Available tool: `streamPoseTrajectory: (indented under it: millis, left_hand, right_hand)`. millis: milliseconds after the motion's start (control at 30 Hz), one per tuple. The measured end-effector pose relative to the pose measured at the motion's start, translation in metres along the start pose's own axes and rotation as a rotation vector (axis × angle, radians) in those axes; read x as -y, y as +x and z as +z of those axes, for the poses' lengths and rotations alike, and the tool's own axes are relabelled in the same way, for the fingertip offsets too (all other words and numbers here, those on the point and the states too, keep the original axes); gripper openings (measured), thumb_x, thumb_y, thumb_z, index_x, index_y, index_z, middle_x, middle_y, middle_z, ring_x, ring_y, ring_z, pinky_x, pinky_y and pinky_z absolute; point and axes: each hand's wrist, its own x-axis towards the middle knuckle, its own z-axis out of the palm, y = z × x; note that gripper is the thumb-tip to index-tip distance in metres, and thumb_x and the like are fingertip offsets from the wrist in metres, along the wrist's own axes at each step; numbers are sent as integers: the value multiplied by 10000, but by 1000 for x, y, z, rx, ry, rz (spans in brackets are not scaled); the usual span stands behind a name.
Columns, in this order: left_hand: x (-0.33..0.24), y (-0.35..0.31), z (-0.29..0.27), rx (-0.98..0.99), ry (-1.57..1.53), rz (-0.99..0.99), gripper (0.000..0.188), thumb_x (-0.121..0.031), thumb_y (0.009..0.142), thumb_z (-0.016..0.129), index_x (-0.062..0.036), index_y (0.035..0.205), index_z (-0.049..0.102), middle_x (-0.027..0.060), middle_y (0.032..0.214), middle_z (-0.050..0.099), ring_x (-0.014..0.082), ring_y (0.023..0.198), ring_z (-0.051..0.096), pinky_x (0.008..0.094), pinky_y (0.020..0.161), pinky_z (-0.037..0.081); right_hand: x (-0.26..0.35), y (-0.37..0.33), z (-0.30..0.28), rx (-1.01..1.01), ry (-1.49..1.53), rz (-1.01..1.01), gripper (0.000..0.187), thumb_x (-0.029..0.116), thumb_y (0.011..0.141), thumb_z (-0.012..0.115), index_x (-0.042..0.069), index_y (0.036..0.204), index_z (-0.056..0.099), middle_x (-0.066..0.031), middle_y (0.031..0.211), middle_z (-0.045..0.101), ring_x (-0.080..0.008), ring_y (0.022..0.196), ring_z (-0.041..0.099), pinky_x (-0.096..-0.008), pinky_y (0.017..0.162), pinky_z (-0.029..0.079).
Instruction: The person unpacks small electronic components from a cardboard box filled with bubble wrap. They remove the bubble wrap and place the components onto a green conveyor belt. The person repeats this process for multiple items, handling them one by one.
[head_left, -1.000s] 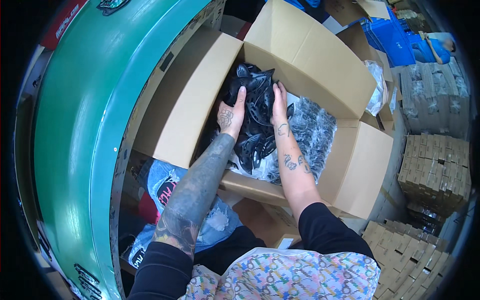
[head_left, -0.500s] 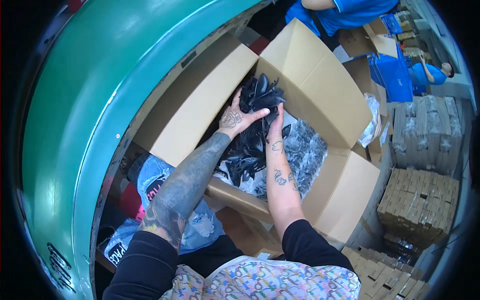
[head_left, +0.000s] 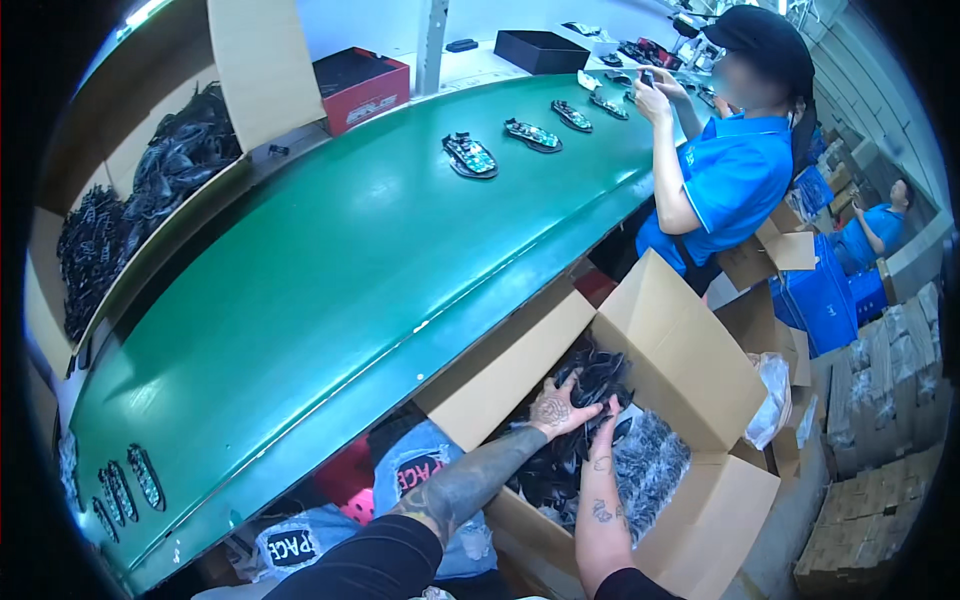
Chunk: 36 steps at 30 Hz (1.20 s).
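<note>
My left hand (head_left: 563, 408) and my right hand (head_left: 606, 428) reach down into an open cardboard box (head_left: 685, 350). Between them they grip a bunch of thin black plastic parts (head_left: 600, 372), the left thumb stretched toward the right fingers. More black parts (head_left: 535, 470) lie loose under my left forearm. Beside my right wrist, a grey mass of parts in clear plastic wrap (head_left: 648, 462) fills the box's other side. My fingertips are partly hidden by the bunch.
A green conveyor belt (head_left: 300, 300) runs beyond the box, carrying open mouse-shaped shells with circuit boards (head_left: 470, 157). On its far left, another carton holds tangled black parts (head_left: 185, 150). A co-worker in blue (head_left: 740, 165) stands behind my box. Stacked cartons (head_left: 865, 525) stand at right.
My view has swung up and left, bringing the belt, its shells and the co-worker into sight. Both hands still hold the black parts inside the box.
</note>
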Motion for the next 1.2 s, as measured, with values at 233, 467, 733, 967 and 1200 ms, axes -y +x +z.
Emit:
streamPoseTrajectory:
  millis: [233, 467, 733, 967, 1200]
  left_hand:
    - [-36, -35, 2, -99, -190, 398, 849, -488, 690, 754, -132, 1393, 438, 319, 1227, 433, 458, 1114, 470, 481, 1007, 412]
    - [-91, -64, -15, -159, -164, 516, 851, -491, 657, 766, -15, 1305, 486, 261, 1241, 444, 396, 1140, 498, 421, 974, 441]
    - [-132, -95, -78, -227, -289, 609, 823, -474, 671, 746, -51, 1324, 479, 244, 1235, 452, 396, 1168, 477, 434, 990, 423]
    - [-143, -91, -226, -631, -323, 695, 888, -460, 627, 735, -121, 1383, 417, 239, 1171, 448, 406, 1039, 554, 455, 904, 483]
    - [-92, -138, -437, -948, -377, 526, 811, -452, 624, 753, -108, 1312, 498, 240, 1122, 498, 401, 1084, 518, 448, 938, 465]
  right_hand:
    - [40, -47, 5, 54, 45, -200, 570, 442, 936, 436, 3, 1287, 531, -112, 1245, 597, -256, 1117, 566, -402, 995, 436]
    - [110, -84, 36, 101, 93, -316, 571, 472, 921, 501, 6, 1248, 546, -123, 1210, 621, -259, 1061, 615, -386, 961, 479]
    - [173, -135, 126, 273, -49, -375, 582, 439, 952, 445, 9, 1343, 467, -152, 1286, 568, -271, 1157, 568, -392, 1033, 427]
    - [190, -129, 290, 442, -144, -333, 631, 502, 915, 476, 24, 1326, 505, -108, 1253, 594, -241, 1124, 575, -382, 1003, 435]
    - [131, -136, 516, 970, 19, -176, 513, 409, 960, 432, 38, 1304, 515, -109, 1249, 596, -249, 1117, 582, -384, 1002, 437]
